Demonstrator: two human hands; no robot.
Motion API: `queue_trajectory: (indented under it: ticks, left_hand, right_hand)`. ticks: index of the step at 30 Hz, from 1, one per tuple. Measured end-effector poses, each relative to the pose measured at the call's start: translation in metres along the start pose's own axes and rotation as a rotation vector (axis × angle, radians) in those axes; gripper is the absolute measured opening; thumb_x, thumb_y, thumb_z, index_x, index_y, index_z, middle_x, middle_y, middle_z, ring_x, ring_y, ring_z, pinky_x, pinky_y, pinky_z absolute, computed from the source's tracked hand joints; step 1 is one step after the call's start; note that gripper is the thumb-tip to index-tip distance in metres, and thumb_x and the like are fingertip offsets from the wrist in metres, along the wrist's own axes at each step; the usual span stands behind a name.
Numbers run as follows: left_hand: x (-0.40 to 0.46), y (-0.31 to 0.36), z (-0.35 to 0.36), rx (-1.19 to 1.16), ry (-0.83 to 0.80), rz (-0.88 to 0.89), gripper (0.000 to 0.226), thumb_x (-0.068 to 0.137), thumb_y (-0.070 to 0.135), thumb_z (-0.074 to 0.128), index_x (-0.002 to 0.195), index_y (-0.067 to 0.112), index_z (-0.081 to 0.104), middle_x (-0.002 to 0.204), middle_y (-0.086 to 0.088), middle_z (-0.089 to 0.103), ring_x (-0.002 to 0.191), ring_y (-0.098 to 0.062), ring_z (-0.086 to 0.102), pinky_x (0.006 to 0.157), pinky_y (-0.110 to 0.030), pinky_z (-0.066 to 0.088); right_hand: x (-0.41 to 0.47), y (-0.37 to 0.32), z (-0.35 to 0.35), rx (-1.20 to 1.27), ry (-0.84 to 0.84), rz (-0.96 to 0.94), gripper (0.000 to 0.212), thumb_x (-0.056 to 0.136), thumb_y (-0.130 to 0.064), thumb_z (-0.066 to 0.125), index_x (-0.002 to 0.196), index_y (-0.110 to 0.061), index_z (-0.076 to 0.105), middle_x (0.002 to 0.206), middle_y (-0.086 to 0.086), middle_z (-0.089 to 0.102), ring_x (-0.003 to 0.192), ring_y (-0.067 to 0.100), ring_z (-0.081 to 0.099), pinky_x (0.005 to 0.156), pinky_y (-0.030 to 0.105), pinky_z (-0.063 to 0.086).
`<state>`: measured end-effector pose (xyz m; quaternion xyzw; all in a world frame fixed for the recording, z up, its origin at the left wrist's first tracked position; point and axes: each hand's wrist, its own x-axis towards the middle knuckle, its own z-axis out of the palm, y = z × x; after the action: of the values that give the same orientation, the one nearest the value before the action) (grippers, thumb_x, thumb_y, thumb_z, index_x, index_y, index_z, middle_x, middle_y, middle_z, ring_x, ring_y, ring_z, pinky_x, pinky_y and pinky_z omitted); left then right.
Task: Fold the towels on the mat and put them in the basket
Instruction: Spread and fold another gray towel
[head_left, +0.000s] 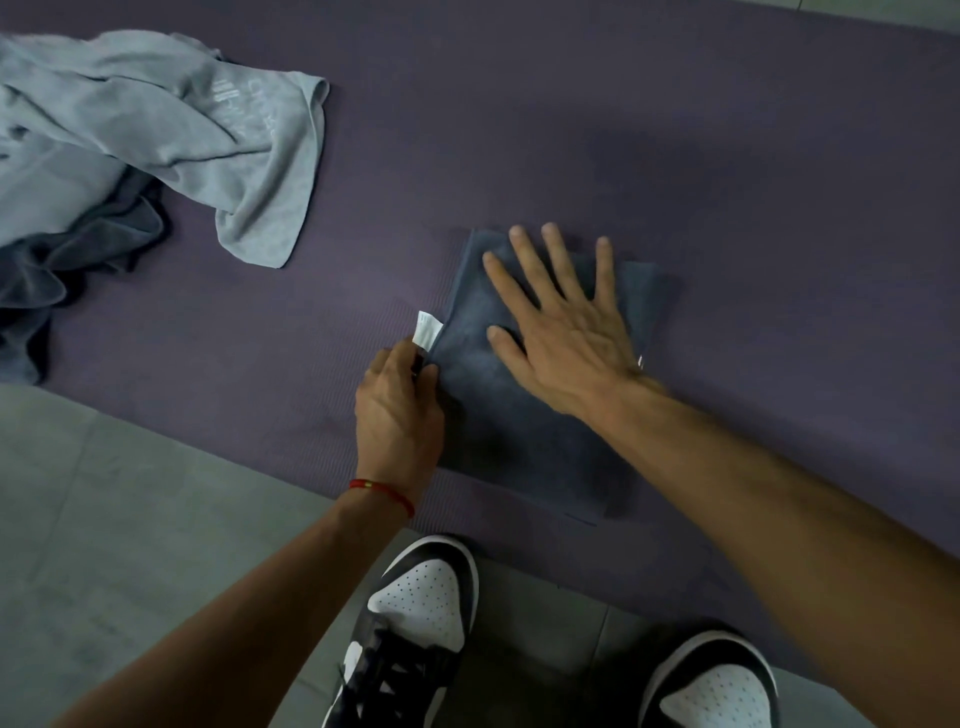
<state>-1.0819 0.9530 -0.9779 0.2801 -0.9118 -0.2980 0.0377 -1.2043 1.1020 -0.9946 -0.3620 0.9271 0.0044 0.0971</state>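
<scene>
A person crouched at the near edge of a purple mat (675, 130) flattens a folded dark grey towel (519, 415), the right hand (566, 343) spread flat on its upper half with straight, widely splayed fingers (530, 260), while the left hand (400, 410) pinches the towel's left edge just below a white care label (428, 328). The folded towel lies on the mat in front of two black-and-white sneakers (415, 623), its left edge between the left thumb and fingertips and its top surface directly under the right palm. The risk from here appears to be the stack slipping: a tug on the pinched edge could pull the layers askew, and lifting it by one side alone could let the fold fall open. No basket is in view, so the carry looks likely to be the weak point. At far left a crumpled light grey towel (156, 130) and another dark towel (78, 249) lie unfolded.
</scene>
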Motion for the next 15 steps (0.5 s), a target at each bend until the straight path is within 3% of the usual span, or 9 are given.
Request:
queue_trajectory:
  ticks: [3, 8, 10, 12, 15]
  left_hand:
    - [-0.001, -0.002, -0.001, 0.019, -0.021, -0.035, 0.004, 0.093, 0.008, 0.057, 0.094, 0.004, 0.059, 0.093, -0.009, 0.056, 0.079, -0.022, 0.052, 0.069, -0.033, 0.043]
    - [-0.001, 0.0, -0.006, 0.072, -0.144, -0.085, 0.02, 0.096, 0.025, 0.058, 0.107, 0.008, 0.059, 0.103, -0.007, 0.051, 0.093, -0.026, 0.052, 0.081, -0.037, 0.047]
    - [0.005, 0.003, -0.01, 0.091, -0.215, -0.111, 0.028, 0.093, 0.027, 0.063, 0.112, 0.006, 0.059, 0.106, -0.012, 0.06, 0.096, -0.03, 0.057, 0.077, -0.03, 0.041]
    - [0.014, 0.006, -0.013, 0.11, -0.291, -0.168, 0.037, 0.091, 0.029, 0.067, 0.116, 0.006, 0.056, 0.108, -0.009, 0.062, 0.103, -0.03, 0.059, 0.076, -0.025, 0.034]
    - [0.027, 0.007, -0.016, 0.148, -0.413, -0.293, 0.055, 0.081, 0.037, 0.077, 0.121, 0.007, 0.053, 0.115, -0.007, 0.061, 0.11, -0.028, 0.058, 0.081, -0.029, 0.041]
  right_hand:
    - [-0.014, -0.011, -0.004, 0.029, 0.049, 0.045, 0.07, 0.1, -0.057, 0.021, 0.16, -0.025, 0.009, 0.168, 0.009, -0.002, 0.154, 0.037, -0.005, 0.113, 0.073, 0.001]
    - [-0.019, -0.009, 0.007, 0.055, -0.085, 0.086, 0.072, 0.099, -0.06, 0.023, 0.16, -0.027, 0.005, 0.168, 0.012, -0.004, 0.153, 0.039, -0.003, 0.112, 0.074, 0.005]
    - [-0.013, -0.004, -0.004, 0.114, -0.034, 0.169, 0.071, 0.097, -0.057, 0.031, 0.159, -0.024, 0.018, 0.166, 0.013, 0.012, 0.152, 0.038, 0.011, 0.113, 0.071, 0.012]
    - [-0.008, 0.012, -0.018, 0.136, 0.071, 0.379, 0.064, 0.094, -0.05, 0.042, 0.149, -0.018, 0.036, 0.153, 0.017, 0.037, 0.142, 0.039, 0.031, 0.108, 0.066, 0.021]
    - [-0.005, 0.049, -0.03, 0.153, -0.025, 0.455, 0.049, 0.096, -0.043, 0.05, 0.132, -0.01, 0.049, 0.131, 0.016, 0.052, 0.124, 0.04, 0.045, 0.099, 0.058, 0.04]
